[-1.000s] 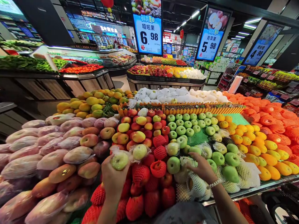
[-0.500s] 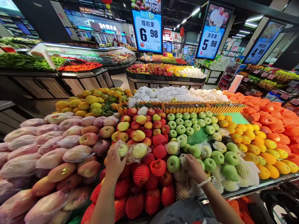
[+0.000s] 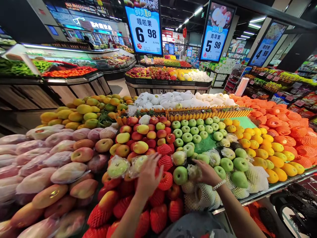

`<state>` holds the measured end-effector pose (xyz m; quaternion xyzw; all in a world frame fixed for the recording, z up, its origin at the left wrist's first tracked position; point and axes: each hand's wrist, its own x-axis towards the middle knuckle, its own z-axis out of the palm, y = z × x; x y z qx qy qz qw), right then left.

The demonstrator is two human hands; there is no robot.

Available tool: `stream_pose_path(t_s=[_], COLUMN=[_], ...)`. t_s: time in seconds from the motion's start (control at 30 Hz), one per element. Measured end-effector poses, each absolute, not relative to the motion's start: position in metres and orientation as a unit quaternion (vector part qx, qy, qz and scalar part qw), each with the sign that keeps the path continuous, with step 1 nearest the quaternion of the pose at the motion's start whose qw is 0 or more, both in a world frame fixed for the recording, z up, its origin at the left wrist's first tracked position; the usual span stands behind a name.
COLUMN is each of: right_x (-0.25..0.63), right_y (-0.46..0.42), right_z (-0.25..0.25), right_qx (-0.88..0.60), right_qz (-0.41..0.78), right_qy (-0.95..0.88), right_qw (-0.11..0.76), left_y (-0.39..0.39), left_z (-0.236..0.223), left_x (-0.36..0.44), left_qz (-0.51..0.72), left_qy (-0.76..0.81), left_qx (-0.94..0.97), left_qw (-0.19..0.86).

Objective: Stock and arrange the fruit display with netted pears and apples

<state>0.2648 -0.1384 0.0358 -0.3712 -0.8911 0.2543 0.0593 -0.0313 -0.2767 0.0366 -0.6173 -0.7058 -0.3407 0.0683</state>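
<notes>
Bright, even illumination comes from ceiling strip lights (image 3: 255, 20) and backlit price signs (image 3: 144, 28), while wide-angle distortion bends edges and shadows remain soft.

A sloped produce stand (image 3: 277, 189) is seen. Red apples (image 3: 148, 137), green apples (image 3: 192, 132), oranges (image 3: 262, 150) and wrapped mangoes (image 3: 49, 155) are piled on it.
</notes>
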Motion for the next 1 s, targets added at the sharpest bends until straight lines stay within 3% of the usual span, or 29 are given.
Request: stream_pose_path(t_s=[0.1,0.2,0.4,0.53,0.67,0.77,0.87,1.0], right_x=[0.247,0.245,0.276,0.279,0.261,0.251,0.254,0.259], right_y=[-0.149,-0.162,-0.189,-0.216,-0.232,-0.230,-0.215,-0.173], right_z=[0.034,0.035,0.038,0.026,0.015,0.015,0.029,0.065], right_qx=[-0.388,-0.395,-0.327,-0.259,-0.264,-0.266,-0.235,-0.242], right_qz=[0.216,0.196,0.250,0.302,0.300,0.295,0.317,0.319], right_qy=[-0.896,-0.898,-0.911,-0.917,-0.914,-0.912,-0.912,-0.916], right_qw=[-0.016,-0.008,0.031,-0.002,-0.074,-0.100,-0.107,0.003], left_y=[-0.227,-0.182,-0.153,-0.173,-0.199,-0.215,-0.224,-0.224], left_z=[0.045,0.046,0.046,0.054,0.055,0.046,0.036,0.033], left_x=[0.017,0.042,0.041,0.017,-0.017,-0.037,-0.049,-0.049], left_qz=[-0.216,-0.113,-0.116,-0.236,-0.346,-0.306,-0.235,-0.203], left_qy=[-0.703,-0.744,-0.781,-0.784,-0.790,-0.797,-0.810,-0.808], left_qx=[-0.675,-0.648,-0.599,-0.562,-0.506,-0.517,-0.534,-0.546], left_qw=[-0.059,-0.118,-0.136,-0.118,-0.007,0.056,0.056,0.086])
